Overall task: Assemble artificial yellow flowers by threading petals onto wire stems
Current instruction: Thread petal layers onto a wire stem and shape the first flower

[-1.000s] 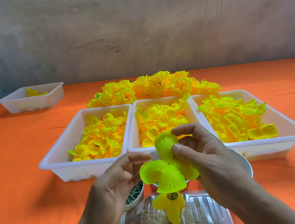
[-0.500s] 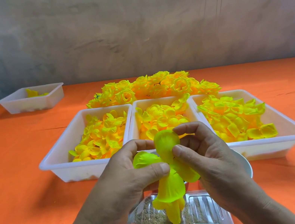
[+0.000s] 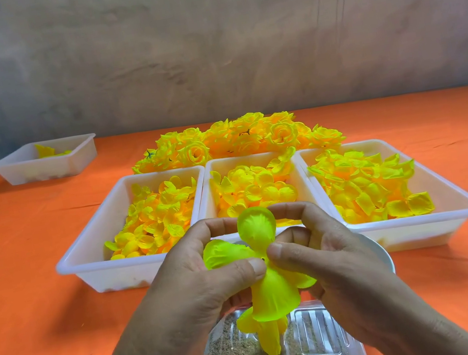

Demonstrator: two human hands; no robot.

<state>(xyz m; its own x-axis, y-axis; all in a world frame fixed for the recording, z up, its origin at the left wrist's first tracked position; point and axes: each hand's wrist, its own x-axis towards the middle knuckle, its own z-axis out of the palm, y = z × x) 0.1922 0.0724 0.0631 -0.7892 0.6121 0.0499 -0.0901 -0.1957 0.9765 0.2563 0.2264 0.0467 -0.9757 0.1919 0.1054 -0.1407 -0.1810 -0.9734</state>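
The left hand and right hand, equally near, pinch the petal piece at its centre between thumbs and forefingers, its long axis hanging straight down over the clear tub, the wire stem apparently hidden inside.

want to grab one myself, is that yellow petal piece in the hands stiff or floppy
Probably floppy: the petal piece droops and folds below where the left hand and right hand pinch it. Likely very light, since a pinch alone carries it. It looks thin, so may crease.
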